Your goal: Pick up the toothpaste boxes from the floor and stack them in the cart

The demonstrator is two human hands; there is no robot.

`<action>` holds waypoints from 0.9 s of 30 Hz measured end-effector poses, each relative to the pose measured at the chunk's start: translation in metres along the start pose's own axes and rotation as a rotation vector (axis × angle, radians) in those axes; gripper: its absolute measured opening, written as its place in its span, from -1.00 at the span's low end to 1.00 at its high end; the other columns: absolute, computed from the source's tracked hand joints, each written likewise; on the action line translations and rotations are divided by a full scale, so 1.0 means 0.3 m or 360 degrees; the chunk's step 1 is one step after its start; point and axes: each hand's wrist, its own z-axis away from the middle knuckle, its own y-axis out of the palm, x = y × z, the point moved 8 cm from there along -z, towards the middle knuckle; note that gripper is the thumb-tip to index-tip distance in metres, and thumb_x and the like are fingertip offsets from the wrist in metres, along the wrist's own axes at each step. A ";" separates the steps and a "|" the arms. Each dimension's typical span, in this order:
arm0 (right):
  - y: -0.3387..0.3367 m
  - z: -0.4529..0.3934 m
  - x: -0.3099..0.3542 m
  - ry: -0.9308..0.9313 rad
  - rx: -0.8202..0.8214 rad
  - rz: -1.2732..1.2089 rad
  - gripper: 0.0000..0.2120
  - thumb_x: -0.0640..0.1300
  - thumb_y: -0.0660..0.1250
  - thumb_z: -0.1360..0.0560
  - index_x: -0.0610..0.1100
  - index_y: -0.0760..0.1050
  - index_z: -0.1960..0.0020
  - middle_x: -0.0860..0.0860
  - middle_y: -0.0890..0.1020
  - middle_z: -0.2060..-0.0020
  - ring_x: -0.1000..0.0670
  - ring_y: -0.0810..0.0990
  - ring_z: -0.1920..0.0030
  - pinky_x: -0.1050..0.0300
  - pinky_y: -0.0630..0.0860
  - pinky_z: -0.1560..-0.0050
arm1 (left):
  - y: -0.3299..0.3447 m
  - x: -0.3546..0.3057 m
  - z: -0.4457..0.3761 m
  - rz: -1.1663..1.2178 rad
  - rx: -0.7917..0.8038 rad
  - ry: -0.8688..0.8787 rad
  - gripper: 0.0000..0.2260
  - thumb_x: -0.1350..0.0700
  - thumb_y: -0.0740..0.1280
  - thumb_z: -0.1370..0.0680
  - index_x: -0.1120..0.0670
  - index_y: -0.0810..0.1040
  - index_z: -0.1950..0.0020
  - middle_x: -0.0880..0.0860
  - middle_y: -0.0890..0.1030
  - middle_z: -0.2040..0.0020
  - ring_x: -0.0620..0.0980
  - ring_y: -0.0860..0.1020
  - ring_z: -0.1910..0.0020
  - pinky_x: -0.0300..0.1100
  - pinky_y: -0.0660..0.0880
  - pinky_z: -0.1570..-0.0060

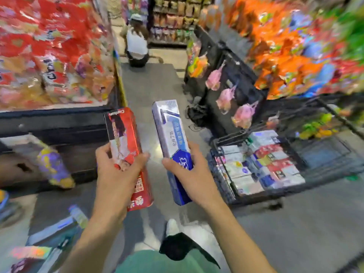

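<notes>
**Two hands, each holding a toothpaste box, in a shop aisle**

Green clothing (157, 262) and a white shoe (173, 226) show at the bottom, closest to the viewer, below both forearms. Low and left of the left hand, more toothpaste boxes (49, 239) lie blurred on the grey floor (295, 223). Above them, further left, snack bags fill a shelf (49, 52).

Left hand (118, 170) grips a red toothpaste box (126, 134), fingers curled over its lower front, thumb on its left edge. The box points away from the viewer, tilted slightly left.

Just beside it, not touching, the right hand (189, 174) grips a white and blue toothpaste box (171, 131) around its lower half, thumb across the front. This box also points away.

Right of the right hand stands a black wire cart (222, 182), low on the floor. Stacked boxes (262, 162) in white, red and blue lie flat in rows inside it. Beyond the hands, far up the aisle, a person (136, 42) crouches.
</notes>
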 end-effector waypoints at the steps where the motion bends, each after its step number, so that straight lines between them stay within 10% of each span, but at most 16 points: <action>1: -0.086 0.033 -0.017 0.0021 -0.0121 0.0009 -0.49 0.02 0.54 -0.43 0.20 0.43 -0.31 0.21 0.67 -0.04 0.17 0.66 -0.01 0.13 0.59 -0.09 | 0.081 0.003 0.010 -0.0011 0.0116 0.0002 -0.51 0.09 0.54 -0.46 -0.05 0.36 -0.27 -0.04 0.65 -0.07 -0.07 0.67 0.01 0.15 0.57 -0.17; 12: -0.871 0.334 -0.195 0.0129 -0.0993 -0.0139 -0.55 -0.04 0.57 -0.41 0.17 0.51 -0.23 0.24 0.70 -0.02 0.13 0.68 -0.02 -0.02 0.61 -0.16 | 0.872 0.011 0.282 -0.0158 0.0895 0.0114 -0.33 -0.17 0.59 -0.29 -0.16 0.35 -0.28 -0.12 0.67 -0.06 -0.02 0.68 -0.01 0.17 0.59 -0.13; 27: -1.655 0.379 -0.458 0.0278 -0.0896 -0.0185 -0.52 -0.11 0.56 -0.43 0.18 0.44 -0.24 0.30 0.67 0.01 0.16 0.67 -0.01 0.09 0.62 -0.07 | 1.636 0.154 0.595 -0.0178 0.0921 0.0040 -0.32 -0.04 0.58 -0.30 -0.06 0.34 -0.33 -0.07 0.67 -0.09 -0.06 0.68 -0.03 0.13 0.59 -0.16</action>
